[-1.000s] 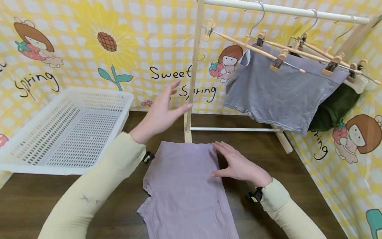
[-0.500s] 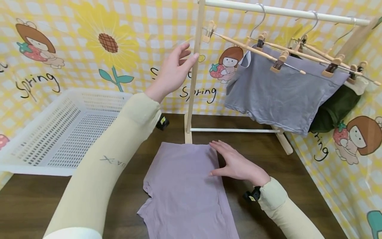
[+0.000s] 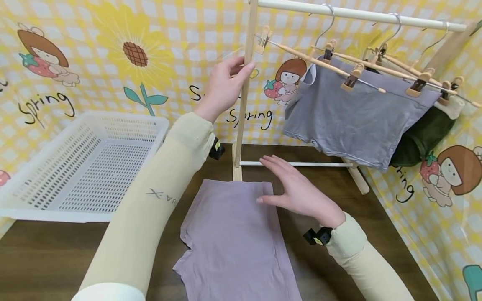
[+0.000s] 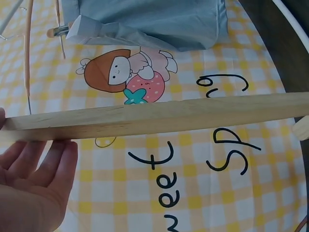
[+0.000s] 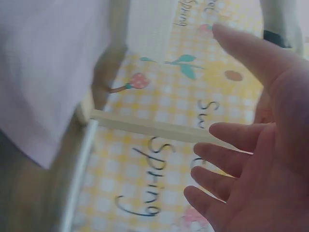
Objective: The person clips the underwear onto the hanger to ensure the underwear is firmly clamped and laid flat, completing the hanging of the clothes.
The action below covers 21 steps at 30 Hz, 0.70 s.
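In the head view, my left hand (image 3: 226, 85) is raised to the upright wooden post (image 3: 244, 121) of a small garment rack. Close up in the left wrist view, the fingers (image 4: 60, 162) lie against one side of the post and a thumb tip shows at the other, so the hand grips it. My right hand (image 3: 301, 190) hovers with spread, straight fingers over the upper right edge of a lavender garment (image 3: 235, 234), which lies flat on the table and looks like shorts or trousers. In the right wrist view, that hand (image 5: 270, 159) holds nothing.
Clip hangers hang from the rack's white rail (image 3: 361, 14), carrying grey shorts (image 3: 350, 108) and a dark green garment (image 3: 423, 136). One clip (image 3: 262, 39) near the post holds nothing. A white perforated basket (image 3: 86, 167) stands left on the dark wooden table (image 3: 45, 259).
My left hand has moved up and right from beside the garment to the wooden post. The right hand has lifted off the garment's edge. The garment lies as before.
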Available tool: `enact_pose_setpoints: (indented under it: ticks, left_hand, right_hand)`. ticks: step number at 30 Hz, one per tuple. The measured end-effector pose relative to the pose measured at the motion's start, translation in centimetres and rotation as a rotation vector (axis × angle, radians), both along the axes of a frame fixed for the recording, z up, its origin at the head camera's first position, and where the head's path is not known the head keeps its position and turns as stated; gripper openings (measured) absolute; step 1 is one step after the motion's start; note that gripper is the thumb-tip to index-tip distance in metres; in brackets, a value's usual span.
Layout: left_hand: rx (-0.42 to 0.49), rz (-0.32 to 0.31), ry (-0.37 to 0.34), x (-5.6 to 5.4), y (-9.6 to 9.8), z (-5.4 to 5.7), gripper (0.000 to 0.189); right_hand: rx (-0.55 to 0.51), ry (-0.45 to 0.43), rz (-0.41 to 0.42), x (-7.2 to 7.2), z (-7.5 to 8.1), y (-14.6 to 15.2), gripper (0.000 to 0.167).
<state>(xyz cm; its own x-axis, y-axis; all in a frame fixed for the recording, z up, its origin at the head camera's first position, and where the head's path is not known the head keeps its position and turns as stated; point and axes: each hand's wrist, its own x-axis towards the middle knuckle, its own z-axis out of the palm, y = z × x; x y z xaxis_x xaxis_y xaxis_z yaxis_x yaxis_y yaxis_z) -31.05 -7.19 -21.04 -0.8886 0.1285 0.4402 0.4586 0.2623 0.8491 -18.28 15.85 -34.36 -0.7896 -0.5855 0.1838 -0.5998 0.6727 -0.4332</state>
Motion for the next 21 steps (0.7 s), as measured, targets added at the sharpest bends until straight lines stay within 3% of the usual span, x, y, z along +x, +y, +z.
enact_pose_setpoints:
  ticks: [5,14,21]
  left_hand:
    - [0.022,-0.019,-0.004,-0.6,-0.1,-0.3,0.041]
    - [0.019,-0.021,-0.039,-0.9,-0.4,-0.1,0.041]
    - [0.024,-0.025,-0.038,-1.0,-0.4,-0.2,0.04]
  right_hand:
    - [-0.038,0.143,-0.037,-0.3,3.1,-0.2,0.087]
    - [-0.212,0.359,-0.152,-1.9,10.6,-0.2,0.073]
    - [-0.307,0.29,-0.449,-2.8,17.2,-0.2,0.069]
